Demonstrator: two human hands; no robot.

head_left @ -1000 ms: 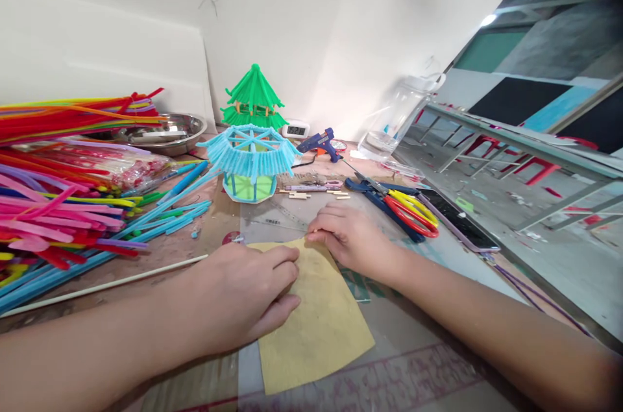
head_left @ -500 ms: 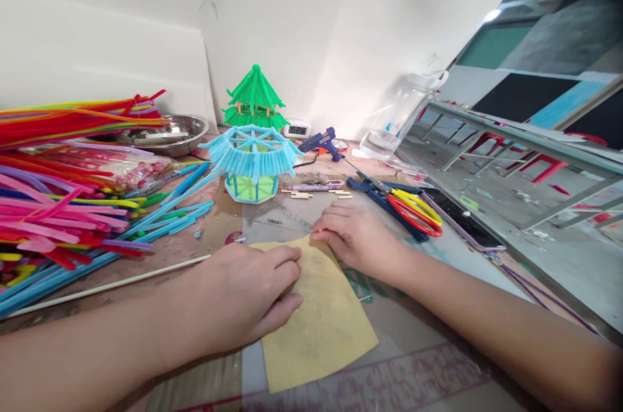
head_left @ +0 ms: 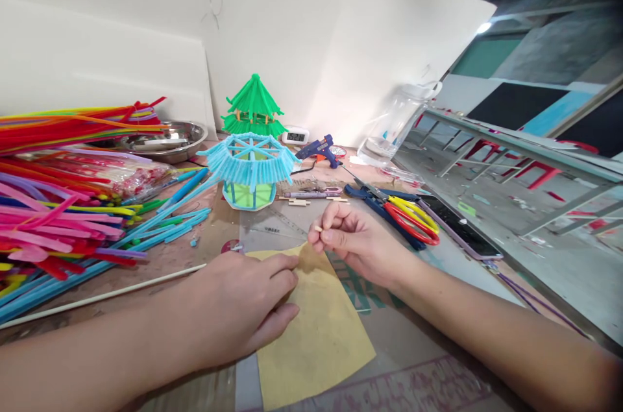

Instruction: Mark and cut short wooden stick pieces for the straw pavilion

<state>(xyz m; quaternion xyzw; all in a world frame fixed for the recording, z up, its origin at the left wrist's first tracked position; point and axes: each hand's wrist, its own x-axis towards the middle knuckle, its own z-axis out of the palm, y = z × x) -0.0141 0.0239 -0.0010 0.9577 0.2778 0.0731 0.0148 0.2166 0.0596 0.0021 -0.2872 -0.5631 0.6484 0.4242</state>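
Note:
My left hand (head_left: 243, 302) lies on the left side of a yellow sheet (head_left: 316, 340) that looks like sandpaper, fingers extended and thumb apart. Above the sheet's far edge, my right hand (head_left: 348, 240) pinches a short wooden stick piece (head_left: 318, 228) between thumb and fingers; only its pale end shows. More short stick pieces (head_left: 294, 202) lie beyond the hands. A small pavilion (head_left: 250, 172) with a light blue pipe-cleaner roof stands behind them, in front of a green tiered-roof model (head_left: 255, 104).
Colourful pipe cleaners (head_left: 63, 217) pile up at left, near a metal bowl (head_left: 168, 139) and a long thin stick (head_left: 104, 294). Scissors (head_left: 411, 217), a phone (head_left: 460, 227), a blue glue gun (head_left: 318, 149), a white timer (head_left: 294, 134) and a clear jug (head_left: 394, 123) stand or lie right and behind.
My right hand has lifted slightly off the sheet and turned, bringing the stick's end into sight. My left hand stays on the sheet. The view has shifted slightly.

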